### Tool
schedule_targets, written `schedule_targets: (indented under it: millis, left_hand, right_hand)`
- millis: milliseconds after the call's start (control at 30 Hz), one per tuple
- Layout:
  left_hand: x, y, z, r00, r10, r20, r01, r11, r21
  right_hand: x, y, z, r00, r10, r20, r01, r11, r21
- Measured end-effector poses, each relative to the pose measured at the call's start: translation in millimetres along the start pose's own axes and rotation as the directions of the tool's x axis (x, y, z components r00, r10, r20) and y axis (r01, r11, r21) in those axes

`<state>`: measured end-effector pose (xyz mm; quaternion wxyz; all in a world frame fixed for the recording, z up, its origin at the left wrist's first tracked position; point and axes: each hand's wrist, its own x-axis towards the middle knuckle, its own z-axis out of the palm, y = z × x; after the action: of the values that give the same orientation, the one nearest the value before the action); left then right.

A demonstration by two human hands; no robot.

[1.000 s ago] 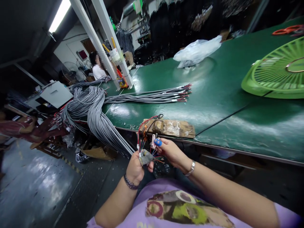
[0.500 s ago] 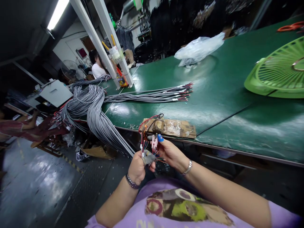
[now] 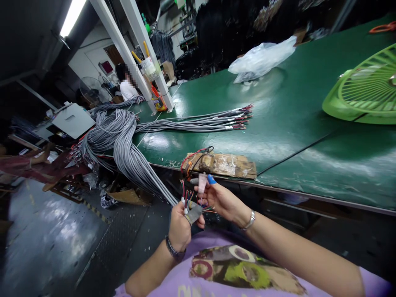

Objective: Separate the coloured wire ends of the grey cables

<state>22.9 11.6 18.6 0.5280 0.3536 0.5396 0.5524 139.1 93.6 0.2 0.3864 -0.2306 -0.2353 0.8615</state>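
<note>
My left hand (image 3: 181, 227) is closed around the end of a bundle of grey cables (image 3: 159, 185), with a grey cover over its thumb. Thin coloured wires (image 3: 188, 196) fan out above and to the right of that grip. Close on the right, my right hand (image 3: 227, 202) pinches a small pale pink clip-like piece (image 3: 202, 182), blurred here, beneath a thumb wrapped in blue. Its lower fingers are near the wire ends; whether they touch cannot be made out. Just beyond both hands, a wooden block (image 3: 229, 165) with red and black leads lies at the bench edge.
Across the green bench (image 3: 287, 161) lie more grey cables (image 3: 201, 124) with stripped ends. A clear plastic bag (image 3: 262, 60) and a green fan (image 3: 365, 90) with a black cord (image 3: 300, 149) are farther off. White posts (image 3: 139, 45) stand left; a person (image 3: 126, 86) is behind them.
My right hand has shifted slightly right, and the pink piece has turned and blurred. The wires in my left hand are spread more widely. The view has moved a little.
</note>
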Motion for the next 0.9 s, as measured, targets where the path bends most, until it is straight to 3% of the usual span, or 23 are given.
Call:
schedule_targets:
  millis: [167, 300, 367, 500, 633, 900]
  left_hand:
    - [2.4, -1.3, 0.9, 0.999, 0.047, -0.028, -0.048, 0.997, -0.055]
    - [9.6, -0.4, -1.1, 0.999, 0.033, -0.010, -0.034, 0.995, -0.090]
    - [11.5, 0.2, -1.8, 1.000, 0.015, -0.007, -0.015, 0.995, -0.099]
    - [12.3, 1.0, -1.1, 1.000, 0.010, 0.017, -0.008, 0.995, -0.101]
    - [13.4, -0.3, 0.6, 1.000, -0.001, 0.013, 0.003, 0.996, -0.087]
    - [14.9, -2.7, -0.7, 1.000, -0.007, 0.012, 0.008, 0.996, -0.086]
  right_hand:
    - [-2.4, 0.2, 1.3, 0.986, -0.163, -0.036, 0.154, 0.972, -0.179]
    - [-2.1, 3.2, -3.3, 0.937, -0.334, -0.100, 0.273, 0.882, -0.384]
    - [-0.5, 4.4, -3.9, 0.953, -0.292, -0.085, 0.247, 0.905, -0.346]
    - [3.2, 3.9, 0.4, 0.994, -0.105, -0.036, 0.102, 0.992, -0.074]
    - [4.5, 2.4, 3.9, 0.995, -0.082, -0.054, 0.084, 0.996, 0.042]
    - [3.7, 5.0, 0.5, 0.999, -0.042, -0.032, 0.045, 0.994, 0.103]
